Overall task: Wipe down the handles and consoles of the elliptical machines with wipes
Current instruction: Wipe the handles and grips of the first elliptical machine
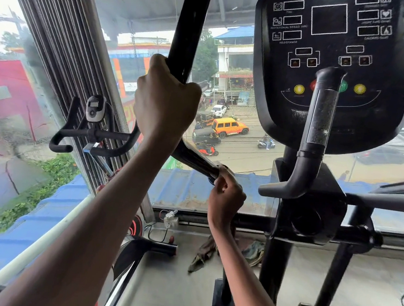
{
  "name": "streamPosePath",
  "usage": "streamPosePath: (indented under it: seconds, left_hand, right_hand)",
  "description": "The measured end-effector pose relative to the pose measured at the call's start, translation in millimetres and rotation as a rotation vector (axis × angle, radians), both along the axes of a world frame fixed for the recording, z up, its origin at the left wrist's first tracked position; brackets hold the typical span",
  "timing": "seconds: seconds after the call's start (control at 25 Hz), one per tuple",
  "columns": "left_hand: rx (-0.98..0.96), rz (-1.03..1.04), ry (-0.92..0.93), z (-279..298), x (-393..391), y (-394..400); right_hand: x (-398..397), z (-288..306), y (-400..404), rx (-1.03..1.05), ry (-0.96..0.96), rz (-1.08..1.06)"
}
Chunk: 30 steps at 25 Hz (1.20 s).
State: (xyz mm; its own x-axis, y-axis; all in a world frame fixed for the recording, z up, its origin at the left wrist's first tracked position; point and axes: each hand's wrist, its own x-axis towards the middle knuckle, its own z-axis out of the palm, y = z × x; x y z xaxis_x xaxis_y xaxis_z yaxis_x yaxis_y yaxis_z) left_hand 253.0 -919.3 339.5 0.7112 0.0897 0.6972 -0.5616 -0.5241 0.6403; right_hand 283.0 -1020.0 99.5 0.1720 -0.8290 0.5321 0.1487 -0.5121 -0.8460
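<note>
Left hand (166,100) grip wrapped tight round the black moving handle (189,28), fist high on the bar. Right hand (226,197) grip lower down, fingers curled round the same handle just below its bend; can't tell if a wipe sits inside it. Console (327,66) up and right of both grips, untouched. Fixed handle (319,129) right of the right hand.

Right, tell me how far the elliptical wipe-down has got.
Done: nothing shows as finished. In hand: the left hand grips the tall black moving handle bar; the right hand holds it lower down, no wipe clearly visible. Left: the black console with yellow buttons and the short black fixed grip look dusty.
</note>
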Motion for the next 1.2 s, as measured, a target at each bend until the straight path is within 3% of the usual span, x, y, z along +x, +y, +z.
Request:
streamPosePath:
  seconds: [0.16,0.36,0.56,0.76,1.0,1.2]
  left_hand:
    - [0.003,0.013,-0.005,0.1,-0.8,-0.7]
    - [0.002,0.0,-0.01,-0.2,-0.1,-0.5]
    - [0.008,0.003,-0.007,-0.4,0.4,0.0]
    - [0.004,-0.016,0.0,0.7,-0.3,-0.6]
    - [0.004,-0.014,0.001,-0.4,-1.5,0.5]
    - [0.015,-0.01,0.015,1.8,-4.4,1.2]
  right_hand:
    - [-11.5,-14.3,14.1,-0.172,-0.098,0.042]
    - [-1.2,-0.8,-18.5,-0.073,0.069,0.051]
    - [-20.3,1.7,11.0,-0.245,-0.086,0.089]
    - [-9.2,4.6,-6.5,-0.079,0.034,0.019]
    - [-31.0,10.8,28.7,-0.264,-0.132,0.062]
    - [-17.3,13.4,-4.2,-0.131,0.027,0.055]
